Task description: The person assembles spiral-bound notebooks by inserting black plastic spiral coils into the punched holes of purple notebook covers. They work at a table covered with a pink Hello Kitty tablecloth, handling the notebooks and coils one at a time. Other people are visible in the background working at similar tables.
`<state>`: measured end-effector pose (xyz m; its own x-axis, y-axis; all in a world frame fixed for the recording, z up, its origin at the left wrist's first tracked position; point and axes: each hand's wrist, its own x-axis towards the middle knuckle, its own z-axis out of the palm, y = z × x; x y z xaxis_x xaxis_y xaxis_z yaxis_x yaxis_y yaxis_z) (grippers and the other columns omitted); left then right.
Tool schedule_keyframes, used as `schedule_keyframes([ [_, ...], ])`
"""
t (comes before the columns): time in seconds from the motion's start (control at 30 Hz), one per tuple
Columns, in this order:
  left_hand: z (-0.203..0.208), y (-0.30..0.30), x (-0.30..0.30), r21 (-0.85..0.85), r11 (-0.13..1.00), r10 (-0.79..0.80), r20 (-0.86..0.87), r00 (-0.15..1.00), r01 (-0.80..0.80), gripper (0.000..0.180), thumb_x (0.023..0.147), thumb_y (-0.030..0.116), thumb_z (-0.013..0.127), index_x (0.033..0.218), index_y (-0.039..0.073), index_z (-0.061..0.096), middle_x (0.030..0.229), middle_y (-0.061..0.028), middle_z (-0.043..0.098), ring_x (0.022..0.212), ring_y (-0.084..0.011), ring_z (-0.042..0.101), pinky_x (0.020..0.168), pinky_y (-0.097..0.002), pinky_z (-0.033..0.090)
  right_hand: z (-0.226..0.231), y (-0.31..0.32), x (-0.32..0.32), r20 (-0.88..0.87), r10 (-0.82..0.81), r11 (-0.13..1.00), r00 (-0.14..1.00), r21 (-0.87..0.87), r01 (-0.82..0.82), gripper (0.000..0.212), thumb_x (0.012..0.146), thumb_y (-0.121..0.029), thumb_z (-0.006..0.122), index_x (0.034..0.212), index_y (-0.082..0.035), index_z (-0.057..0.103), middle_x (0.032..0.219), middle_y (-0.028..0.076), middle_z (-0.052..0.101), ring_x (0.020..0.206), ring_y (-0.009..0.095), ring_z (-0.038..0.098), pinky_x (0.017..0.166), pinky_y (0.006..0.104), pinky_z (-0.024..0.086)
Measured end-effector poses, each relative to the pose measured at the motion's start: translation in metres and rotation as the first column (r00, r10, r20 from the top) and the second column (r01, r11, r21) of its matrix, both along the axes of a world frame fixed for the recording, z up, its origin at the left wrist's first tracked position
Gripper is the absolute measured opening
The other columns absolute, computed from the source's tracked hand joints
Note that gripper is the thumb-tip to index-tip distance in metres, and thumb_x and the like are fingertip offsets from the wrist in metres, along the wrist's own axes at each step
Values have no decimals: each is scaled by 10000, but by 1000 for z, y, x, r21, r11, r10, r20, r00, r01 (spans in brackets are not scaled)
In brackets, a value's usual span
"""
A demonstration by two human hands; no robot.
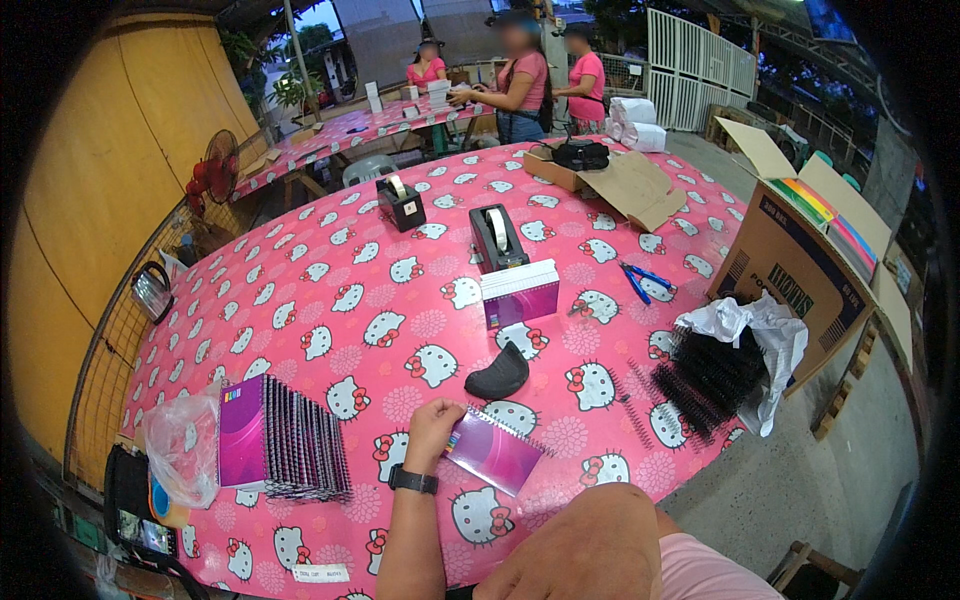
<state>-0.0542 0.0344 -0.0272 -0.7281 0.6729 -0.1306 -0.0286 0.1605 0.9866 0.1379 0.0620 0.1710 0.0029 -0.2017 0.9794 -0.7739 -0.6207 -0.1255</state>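
Observation:
My left hand, with a dark watch on its wrist, pinches the upper left corner of a purple spiral notebook. The notebook lies tilted on the pink patterned tablecloth, and a dark coil runs along its upper right edge. Just beyond it rests a black half-moon-shaped object. My bent right arm fills the lower middle, close up; its hand is out of view. To the left leans a row of purple spiral notebooks. Loose black binding coils are heaped on crumpled white paper at the right.
A small purple-covered stack stands before a tape dispenser; another dispenser is behind. Blue-handled pliers lie right of them. An open carton stands right, a plastic bag left. Several people work at a far table.

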Motion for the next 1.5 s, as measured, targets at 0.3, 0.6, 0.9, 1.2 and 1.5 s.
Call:
schedule_keyframes([
  [0.3,2,1,1,-9,1000,5,22,1000,-5,149,791,139,625,811,-9,634,685,-3,599,603,-57,519,549,-202,397,4,3,1,5,-20,999,1000,28,19,296,908,-287,539,1199,-230,554,636,61,418,534,234,427,494,346,295],
  [0.6,2,1,1,-8,1000,3,14,1000,-3,148,790,137,626,812,-9,636,677,-2,598,595,-57,516,544,-200,395,4,3,1,7,-4,999,1000,38,4,293,909,-287,537,1197,-236,555,641,63,420,536,235,430,499,343,302],
  [0.9,2,-1,1,-39,999,23,-23,999,-24,152,785,141,631,802,-9,640,684,-9,603,604,-64,522,553,-207,405,6,7,2,5,-48,997,999,62,48,304,930,-297,491,1226,-247,536,670,63,439,561,230,440,525,342,324],
  [1.2,3,-1,3,-32,999,27,-7,1000,-27,157,784,140,630,804,-16,635,692,-6,601,615,-66,522,564,-207,408,0,5,1,2,-41,998,999,43,41,290,939,-304,473,1213,-243,544,684,65,443,573,229,439,541,344,327],
  [1.5,4,5,3,11,1000,-11,4,1000,11,147,794,134,616,812,-11,632,684,-2,596,603,-60,515,553,-202,400,9,9,-1,-33,-54,995,998,83,56,278,934,-288,487,1201,-244,555,680,60,439,570,227,433,535,347,317],
])
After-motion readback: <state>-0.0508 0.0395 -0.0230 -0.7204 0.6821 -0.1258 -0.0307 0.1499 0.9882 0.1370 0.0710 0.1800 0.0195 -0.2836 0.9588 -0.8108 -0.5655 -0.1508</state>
